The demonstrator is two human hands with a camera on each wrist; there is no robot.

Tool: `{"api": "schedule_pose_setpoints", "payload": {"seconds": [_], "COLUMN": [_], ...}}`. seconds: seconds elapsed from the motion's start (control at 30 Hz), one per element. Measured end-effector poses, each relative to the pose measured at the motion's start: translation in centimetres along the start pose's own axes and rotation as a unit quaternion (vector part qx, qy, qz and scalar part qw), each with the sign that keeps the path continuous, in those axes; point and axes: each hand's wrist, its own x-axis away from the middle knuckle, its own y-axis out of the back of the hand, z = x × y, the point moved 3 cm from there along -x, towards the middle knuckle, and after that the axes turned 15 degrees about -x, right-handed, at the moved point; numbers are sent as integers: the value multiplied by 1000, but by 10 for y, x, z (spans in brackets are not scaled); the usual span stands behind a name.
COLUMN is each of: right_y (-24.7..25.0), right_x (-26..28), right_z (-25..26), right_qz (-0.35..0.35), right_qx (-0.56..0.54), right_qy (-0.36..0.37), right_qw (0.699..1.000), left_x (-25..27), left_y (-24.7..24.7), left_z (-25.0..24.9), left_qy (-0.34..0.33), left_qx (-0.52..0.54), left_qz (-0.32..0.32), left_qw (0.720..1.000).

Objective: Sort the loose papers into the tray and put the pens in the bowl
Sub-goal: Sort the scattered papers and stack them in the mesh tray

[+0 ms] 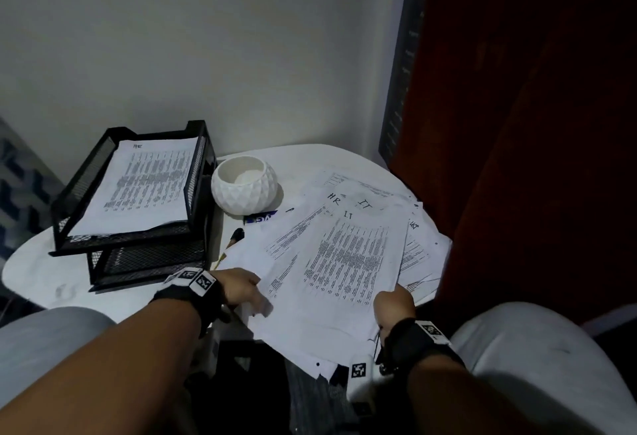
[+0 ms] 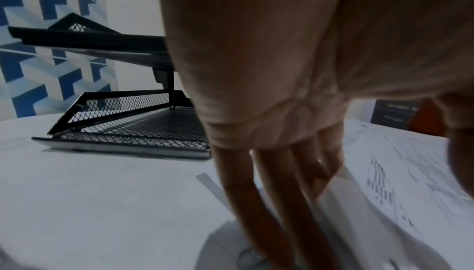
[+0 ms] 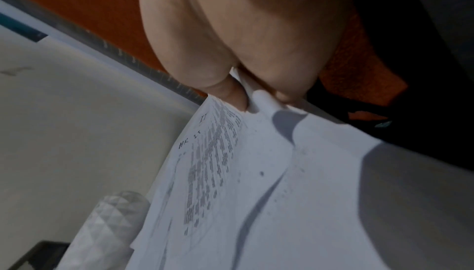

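Loose printed papers (image 1: 344,255) lie fanned over the right half of the round white table (image 1: 44,283). My left hand (image 1: 256,296) holds their near left edge; in the left wrist view the fingers (image 2: 269,193) reach down beside the raised paper edge (image 2: 333,189), with the thumb on the other side. My right hand (image 1: 393,303) pinches the near right corner, thumb and fingers (image 3: 231,90) closed on the sheets (image 3: 282,193). A black mesh two-tier tray (image 1: 196,172) at left holds a printed sheet (image 1: 144,186) in its top tier. The white faceted bowl (image 1: 244,189) stands beside the tray. A dark pen tip (image 1: 237,235) pokes out from under the papers.
A dark red curtain (image 1: 534,158) hangs close along the table's right side. A white wall stands behind the tray and bowl. A blue card (image 1: 262,218) lies half under the papers by the bowl. My knees (image 1: 534,348) in grey trousers flank the table's near edge.
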Motion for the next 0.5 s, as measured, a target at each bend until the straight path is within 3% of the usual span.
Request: {"api": "schedule_pose_setpoints", "payload": {"seconds": [0.13,0.3,0.43,0.5], "right_y": [-7,-16,-25,-25], "right_x": [4,4,-10,-12], "right_z": [-10,-10,-28,-23], "right_qz": [66,167,217,180], "right_qx": [47,148,111,44], "right_qy": [-35,-11,-51,-50], "right_qw": [996,975,969,981], "left_x": [-12,-21,-25,-22], "left_y": [-4,-16,-5,9], "left_z": [-10,-33,-33,-25], "left_qy": [14,-19,-21,-22], "left_qx": [12,24,-42,-46], "left_qz": [-113,-146,-212,-270], "left_qw": [993,989,976,962]}}
